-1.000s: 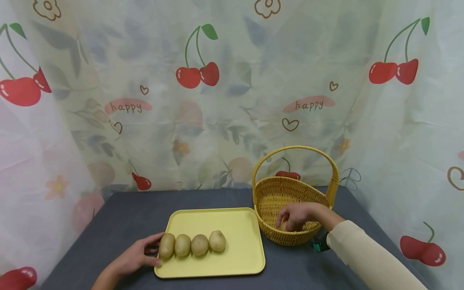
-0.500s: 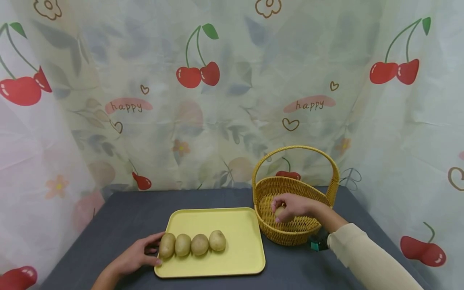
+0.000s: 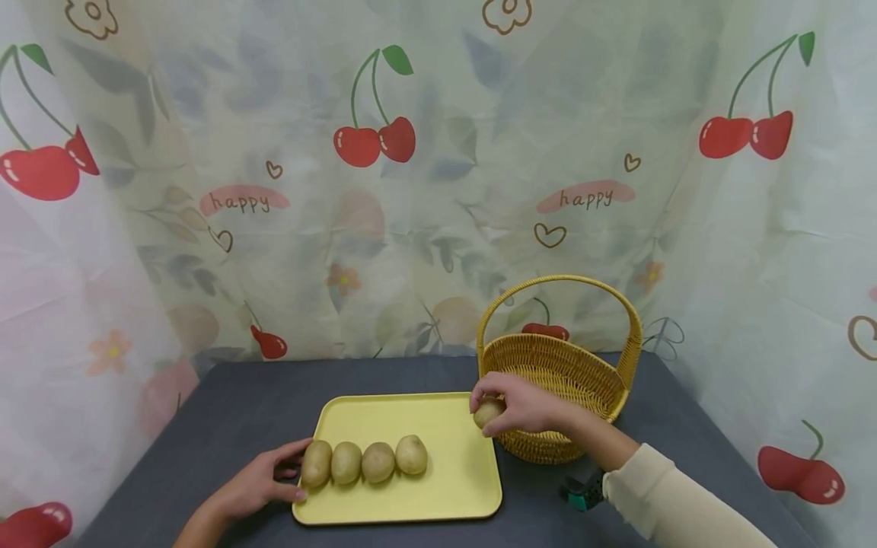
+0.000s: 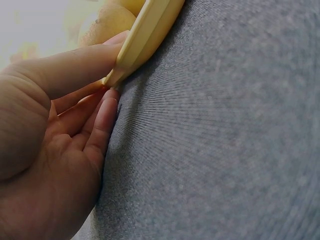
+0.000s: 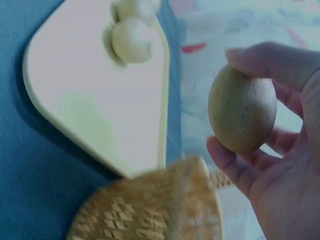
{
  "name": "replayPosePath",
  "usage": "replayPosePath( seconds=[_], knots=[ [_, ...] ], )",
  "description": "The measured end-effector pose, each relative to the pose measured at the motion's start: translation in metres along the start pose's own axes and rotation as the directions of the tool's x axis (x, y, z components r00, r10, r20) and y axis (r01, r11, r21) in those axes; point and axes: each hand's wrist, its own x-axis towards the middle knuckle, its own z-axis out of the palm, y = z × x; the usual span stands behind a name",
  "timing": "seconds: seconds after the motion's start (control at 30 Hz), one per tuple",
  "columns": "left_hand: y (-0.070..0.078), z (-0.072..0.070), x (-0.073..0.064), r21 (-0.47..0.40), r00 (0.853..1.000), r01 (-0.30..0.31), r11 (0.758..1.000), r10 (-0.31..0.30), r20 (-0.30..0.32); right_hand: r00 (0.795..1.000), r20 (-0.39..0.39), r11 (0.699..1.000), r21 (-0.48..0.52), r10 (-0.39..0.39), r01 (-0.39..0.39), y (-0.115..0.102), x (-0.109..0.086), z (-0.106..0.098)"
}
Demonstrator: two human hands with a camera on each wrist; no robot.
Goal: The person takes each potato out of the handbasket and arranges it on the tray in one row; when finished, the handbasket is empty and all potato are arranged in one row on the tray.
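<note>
Between the thumb and fingers of my right hand [image 3: 521,403] is a brown potato [image 5: 242,110], lifted over the right edge of the yellow tray [image 3: 452,487] and in front of the basket's left side. Several potatoes [image 3: 378,463] lie in a side-by-side row along the tray's left and middle. At the tray's left edge, my left hand [image 3: 253,483] grips the rim, thumb on the inner side and fingers on the outside, as the left wrist view shows. Its index finger reaches close to the leftmost potato.
A wicker basket [image 3: 541,449] with a tall arched handle stands right of the tray, close to its edge; my right forearm crosses its front. Both rest on a dark grey tabletop [image 3: 260,403]. A cherry-print curtain [image 3: 438,228] hangs behind and at both sides.
My right hand has risen out of the basket with the potato and moved left to the tray's right edge. The left hand and the row of potatoes have stayed put.
</note>
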Motion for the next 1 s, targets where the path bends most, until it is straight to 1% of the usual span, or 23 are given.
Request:
replayPosePath(
  seconds=[0.13, 0.33, 0.53, 0.73, 0.8, 1.0],
  knots=[
    [0.000, 0.001, 0.000, 0.001, 1.000, 0.005, 1.000, -0.005, 0.001, 1.000, -0.020, 0.999, -0.052, -0.009, 0.008, -0.009, 0.006, 0.020],
    [0.000, 0.000, 0.000, 0.010, 1.000, 0.018, 1.000, -0.018, -0.005, 0.998, -0.059, 0.998, -0.065, -0.003, -0.001, -0.015, 0.013, 0.055],
    [-0.002, 0.000, 0.001, -0.002, 1.000, 0.023, 1.000, -0.023, -0.009, 0.999, -0.035, 0.991, -0.131, 0.018, -0.022, -0.010, 0.021, 0.080],
    [-0.003, 0.001, 0.002, 0.011, 1.000, 0.021, 1.000, -0.021, -0.024, 0.999, -0.025, 0.989, -0.137, 0.048, -0.051, 0.003, 0.027, 0.097],
    [-0.003, 0.001, 0.001, 0.011, 1.000, 0.017, 1.000, -0.017, -0.024, 0.999, -0.019, 0.990, -0.135, 0.035, -0.038, 0.007, 0.029, 0.101],
    [0.000, 0.002, 0.000, 0.003, 0.999, 0.031, 1.000, -0.031, -0.019, 1.000, 0.001, 0.991, -0.132, -0.028, 0.028, 0.014, 0.033, 0.108]
  ],
)
